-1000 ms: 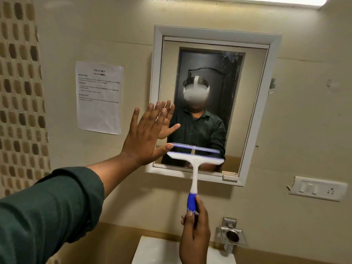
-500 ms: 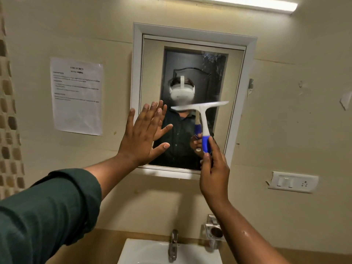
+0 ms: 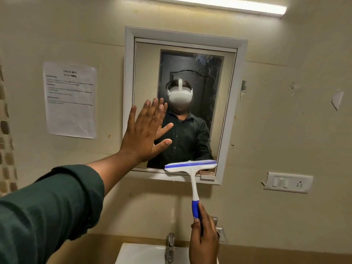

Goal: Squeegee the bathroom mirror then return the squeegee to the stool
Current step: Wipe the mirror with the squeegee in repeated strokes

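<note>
The white-framed mirror (image 3: 231,111) hangs on the beige wall and reflects a person in a dark green shirt. My right hand (image 3: 204,241) grips the blue end of the white squeegee (image 3: 192,168) from below. Its blade lies level across the mirror's bottom edge, right of centre. My left hand (image 3: 144,136) is spread flat with fingers apart against the mirror's lower left side and frame, holding nothing. Smears show on the glass at the upper right. No stool is in view.
A white sink (image 3: 141,254) with a metal tap (image 3: 170,244) sits directly below. A printed sheet (image 3: 70,100) is taped to the wall on the left. A switch plate (image 3: 287,181) is mounted at the right, and a tube light (image 3: 228,5) runs above.
The squeegee, held mid-height on the mirror half a second ago, has come down to the bottom edge. My left hand stays flat on the mirror's left side.
</note>
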